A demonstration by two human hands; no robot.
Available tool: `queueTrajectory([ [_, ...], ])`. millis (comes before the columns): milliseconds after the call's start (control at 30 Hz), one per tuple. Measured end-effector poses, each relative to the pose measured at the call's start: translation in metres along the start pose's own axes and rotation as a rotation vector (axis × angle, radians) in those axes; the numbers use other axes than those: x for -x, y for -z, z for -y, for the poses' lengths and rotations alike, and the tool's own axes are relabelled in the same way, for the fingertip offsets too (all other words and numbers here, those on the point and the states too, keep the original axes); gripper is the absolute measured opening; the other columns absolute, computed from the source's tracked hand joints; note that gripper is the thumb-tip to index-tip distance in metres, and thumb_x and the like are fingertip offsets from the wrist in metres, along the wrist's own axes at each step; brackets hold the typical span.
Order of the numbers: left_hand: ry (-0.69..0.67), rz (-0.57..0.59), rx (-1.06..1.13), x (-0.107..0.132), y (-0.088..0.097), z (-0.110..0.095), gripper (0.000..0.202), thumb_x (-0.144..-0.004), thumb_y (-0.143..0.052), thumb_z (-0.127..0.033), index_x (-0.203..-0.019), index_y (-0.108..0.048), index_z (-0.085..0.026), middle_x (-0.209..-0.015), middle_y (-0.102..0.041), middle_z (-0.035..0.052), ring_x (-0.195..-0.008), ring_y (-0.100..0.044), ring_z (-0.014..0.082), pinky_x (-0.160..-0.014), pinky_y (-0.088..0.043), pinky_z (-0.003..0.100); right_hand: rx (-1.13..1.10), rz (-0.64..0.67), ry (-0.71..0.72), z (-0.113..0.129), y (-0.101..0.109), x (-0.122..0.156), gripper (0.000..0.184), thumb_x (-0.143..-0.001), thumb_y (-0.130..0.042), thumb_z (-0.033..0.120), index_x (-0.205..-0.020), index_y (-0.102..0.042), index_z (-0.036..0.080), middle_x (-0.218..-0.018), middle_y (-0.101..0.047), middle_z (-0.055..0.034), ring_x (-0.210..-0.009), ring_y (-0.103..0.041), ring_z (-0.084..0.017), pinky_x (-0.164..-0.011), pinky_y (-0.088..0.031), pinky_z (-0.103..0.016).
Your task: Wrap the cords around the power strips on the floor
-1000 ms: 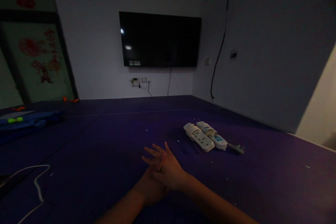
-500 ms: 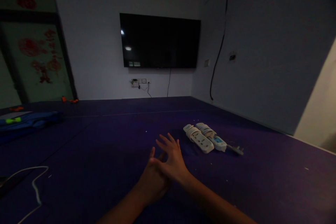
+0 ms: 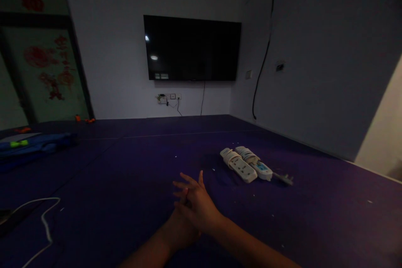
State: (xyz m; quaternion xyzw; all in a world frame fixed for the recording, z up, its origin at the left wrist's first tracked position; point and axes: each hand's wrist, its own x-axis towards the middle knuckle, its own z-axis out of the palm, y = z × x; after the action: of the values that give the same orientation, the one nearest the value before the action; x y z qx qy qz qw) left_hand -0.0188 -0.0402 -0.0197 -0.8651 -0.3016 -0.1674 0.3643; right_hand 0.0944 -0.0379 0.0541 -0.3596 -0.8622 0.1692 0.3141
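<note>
My two hands meet low in the middle, just above the dark purple floor mat [image 3: 125, 176]. My right hand [image 3: 197, 205] lies across my left hand [image 3: 177, 230] and covers most of it. Fingers stretch out and spread toward the upper left, and nothing is held in either hand. Two white power strips [image 3: 240, 166] with their cords wound round them lie side by side on the mat, a short way to the right of my hands and beyond them. A grey plug [image 3: 285, 179] sticks out at their right end.
A black TV [image 3: 192, 48] hangs on the far wall above a wall socket [image 3: 168, 97]. A black cable [image 3: 262, 63] runs down the right wall. A white cord [image 3: 45, 222] curls on the mat at left. A blue object [image 3: 34, 144] lies by a red-decorated door [image 3: 47, 71].
My right hand slid forward over my left with fingers raised, then came back; its fingers again point to the upper left. The power strips have not moved.
</note>
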Motion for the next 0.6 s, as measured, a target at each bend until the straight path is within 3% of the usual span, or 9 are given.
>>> queueTrajectory([
  [133,0.016,-0.08,-0.002,0.0014,-0.0044,-0.0009,0.054,-0.089,-0.039,-0.043,-0.138,-0.036,-0.02,-0.136,-0.049,0.0087,-0.129,-0.036,0.0278,-0.107,0.016,0.05,0.03,0.013,0.044,-0.002,-0.0025,-0.0017,0.028,-0.079,-0.057,0.027,-0.105,-0.068,0.024,-0.127,-0.056,-0.0057,-0.13,-0.035,-0.026,-0.107,0.008,-0.058],
  [300,0.035,-0.029,0.037,0.0037,-0.0054,-0.0021,0.057,-0.087,-0.045,-0.033,-0.141,-0.03,-0.022,-0.136,-0.049,0.0063,-0.13,-0.036,0.0246,-0.112,0.005,0.045,0.038,-0.015,0.067,0.0009,-0.0019,-0.0016,0.026,-0.078,-0.058,0.028,-0.102,-0.069,0.025,-0.127,-0.056,-0.0043,-0.128,-0.039,-0.026,-0.108,0.003,-0.059],
  [400,0.042,-0.05,0.052,0.0035,-0.0037,-0.002,0.058,-0.086,-0.045,-0.03,-0.141,-0.029,-0.021,-0.136,-0.049,0.0062,-0.13,-0.036,0.0238,-0.112,0.004,0.044,0.038,-0.013,0.074,0.0019,-0.0008,-0.0014,0.027,-0.079,-0.057,0.028,-0.103,-0.069,0.025,-0.128,-0.056,-0.0051,-0.127,-0.04,-0.027,-0.108,-0.001,-0.061],
  [600,0.041,-0.09,0.033,-0.002,-0.0002,-0.0021,0.055,-0.084,-0.046,-0.026,-0.137,-0.037,-0.015,-0.134,-0.05,0.0085,-0.135,-0.025,0.0249,-0.113,0.005,0.046,0.067,-0.015,0.082,-0.005,-0.0028,-0.0014,0.03,-0.078,-0.058,0.029,-0.105,-0.068,0.021,-0.121,-0.061,-0.0065,-0.122,-0.046,-0.024,-0.11,-0.018,-0.051],
])
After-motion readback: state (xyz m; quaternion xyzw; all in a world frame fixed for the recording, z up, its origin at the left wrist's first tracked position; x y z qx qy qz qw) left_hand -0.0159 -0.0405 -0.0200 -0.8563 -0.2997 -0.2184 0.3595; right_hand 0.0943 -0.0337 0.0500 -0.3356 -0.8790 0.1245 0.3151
